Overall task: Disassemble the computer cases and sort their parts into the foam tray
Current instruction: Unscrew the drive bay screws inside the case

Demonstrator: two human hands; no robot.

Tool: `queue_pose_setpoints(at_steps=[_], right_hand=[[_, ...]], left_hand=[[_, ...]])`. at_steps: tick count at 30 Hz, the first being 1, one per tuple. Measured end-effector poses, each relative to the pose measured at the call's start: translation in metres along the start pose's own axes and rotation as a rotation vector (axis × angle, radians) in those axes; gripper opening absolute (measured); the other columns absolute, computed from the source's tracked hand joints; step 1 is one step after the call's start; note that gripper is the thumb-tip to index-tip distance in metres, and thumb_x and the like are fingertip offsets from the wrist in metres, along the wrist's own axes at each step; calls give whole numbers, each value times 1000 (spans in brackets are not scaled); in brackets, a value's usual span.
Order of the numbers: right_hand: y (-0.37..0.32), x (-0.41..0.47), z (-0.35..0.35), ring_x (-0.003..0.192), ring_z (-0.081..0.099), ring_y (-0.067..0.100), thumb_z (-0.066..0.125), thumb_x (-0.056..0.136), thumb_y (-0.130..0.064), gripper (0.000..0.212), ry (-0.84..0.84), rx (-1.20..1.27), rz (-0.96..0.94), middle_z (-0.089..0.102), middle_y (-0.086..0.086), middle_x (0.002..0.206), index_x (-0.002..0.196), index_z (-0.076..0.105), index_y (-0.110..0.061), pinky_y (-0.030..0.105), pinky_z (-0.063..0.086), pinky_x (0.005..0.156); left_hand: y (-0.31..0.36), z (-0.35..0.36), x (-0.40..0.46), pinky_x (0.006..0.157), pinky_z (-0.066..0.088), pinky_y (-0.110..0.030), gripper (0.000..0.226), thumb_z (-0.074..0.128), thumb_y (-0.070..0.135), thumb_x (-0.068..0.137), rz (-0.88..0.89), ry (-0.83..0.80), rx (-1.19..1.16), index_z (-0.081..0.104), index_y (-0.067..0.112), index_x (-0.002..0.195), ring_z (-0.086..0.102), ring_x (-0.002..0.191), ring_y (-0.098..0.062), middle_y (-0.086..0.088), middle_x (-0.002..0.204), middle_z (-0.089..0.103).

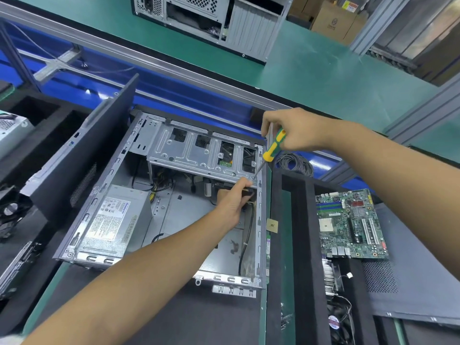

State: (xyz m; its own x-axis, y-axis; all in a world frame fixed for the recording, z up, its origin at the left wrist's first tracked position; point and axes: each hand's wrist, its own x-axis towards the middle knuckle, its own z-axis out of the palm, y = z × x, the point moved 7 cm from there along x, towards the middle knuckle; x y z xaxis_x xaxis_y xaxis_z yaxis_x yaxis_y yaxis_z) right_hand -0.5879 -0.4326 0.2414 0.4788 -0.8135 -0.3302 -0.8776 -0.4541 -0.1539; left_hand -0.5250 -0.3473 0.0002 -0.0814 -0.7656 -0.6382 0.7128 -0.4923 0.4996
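An open computer case [82,225] lies on its side in the middle of the bench. A grey power supply [114,220] sits in its left half and a metal drive cage [189,153] spans its far end. My right hand [296,130] grips a yellow-green screwdriver [273,145], whose tip rests on a screw at the cage's right corner. My left hand [234,200] reaches under that corner, fingers curled round a dark part there. A black foam tray [303,220] stands to the right with a green motherboard [351,225] on it.
A detached dark side panel [82,165] leans against the case's left. More foam compartments with a drive and a fan lie at the left. A fan [334,322], heatsink and mesh panel [410,275] sit at the right. Coiled grey cable [293,163] and another case [211,18] lie beyond.
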Motion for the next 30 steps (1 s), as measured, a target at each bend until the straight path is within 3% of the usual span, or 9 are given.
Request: queue_pose_setpoints(at_steps=[3,7,11,14,18,20,24,27,30], right_hand=[[2,-2,1,61,48,14,57,89,-13,7,12,111,-14,64,3,81,92,55,-18,33,40,57],[0,-2,0,61,49,5,52,82,6,17,47,270,-6,64,11,79,72,53,-8,31,43,61],[-1,-3,1,73,58,17,65,77,8,26,38,333,10,72,10,88,86,73,-15,35,47,68],[1,-5,0,81,60,22,60,91,-17,24,43,141,-13,67,5,95,113,59,-25,40,49,73],[-2,-7,-11,68,52,28,36,99,-34,7,44,-408,-44,56,4,75,100,38,-28,37,35,57],[-5,-5,-9,69,51,24,41,97,-29,4,5,-364,-38,57,0,76,94,40,-29,36,34,56],[-15,-4,-1,68,54,14,60,81,-10,17,-67,177,-29,61,1,83,87,57,-26,40,47,63],[-18,-1,2,78,57,18,57,74,1,32,-86,113,-35,55,8,95,86,65,-27,41,49,68],[-17,2,4,74,55,23,67,82,-20,13,-128,19,20,61,4,88,87,61,-31,36,41,62]], left_hand=[[1,-1,0,64,55,-14,23,74,11,86,0,1,1,63,4,105,69,75,-12,-10,95,71],[-1,0,1,66,55,-14,34,75,13,86,-9,1,7,62,2,115,69,81,-14,-12,105,70],[0,0,0,71,56,-16,57,75,14,86,-1,1,8,55,-8,135,69,84,-15,-13,108,70],[-2,0,1,80,56,-19,50,74,15,87,-11,-8,17,59,-5,130,69,84,-15,-13,109,70],[-2,0,3,81,56,-18,55,74,15,87,-5,-8,16,56,-7,134,69,84,-14,-12,107,70],[-2,0,2,78,55,-18,56,74,15,87,-8,-9,26,56,-7,135,68,88,-15,-12,108,70],[-1,-1,1,66,55,-14,32,75,14,86,-5,9,35,63,2,113,69,84,-13,-12,104,70],[0,-2,2,64,55,-15,20,76,12,85,8,24,39,63,3,98,69,74,-11,-9,93,71],[0,-4,3,69,57,-17,22,76,12,84,15,34,33,62,3,100,69,78,-13,-10,95,71]])
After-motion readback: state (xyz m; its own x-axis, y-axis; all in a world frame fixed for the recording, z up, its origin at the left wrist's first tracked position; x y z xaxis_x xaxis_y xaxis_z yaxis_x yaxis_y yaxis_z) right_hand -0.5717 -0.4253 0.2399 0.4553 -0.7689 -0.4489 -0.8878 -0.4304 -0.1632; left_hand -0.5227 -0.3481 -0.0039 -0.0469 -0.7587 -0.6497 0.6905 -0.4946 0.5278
